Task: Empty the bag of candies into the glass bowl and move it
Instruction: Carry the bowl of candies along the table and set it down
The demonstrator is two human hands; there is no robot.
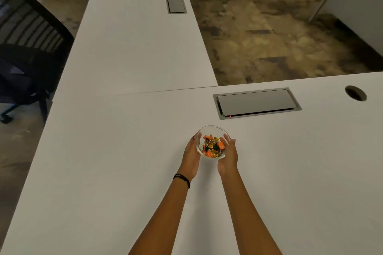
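Observation:
A small glass bowl [211, 130] sits on the white desk [103, 161], holding several wrapped candies [212, 146] in orange, gold and dark green. My left hand [191, 156] cups the bowl's left side, fingers curled around the rim. Against the right side rests my right hand [228, 156], its fingers along the glass. Both arms stretch forward from the bottom of the view. No candy bag is in view.
A grey cable hatch [257, 102] lies just behind the bowl, and a round cable hole [355, 93] at the right. A second desk [134, 33] with its own hatch [175, 1] runs away from me. A black mesh chair [27, 51] stands left.

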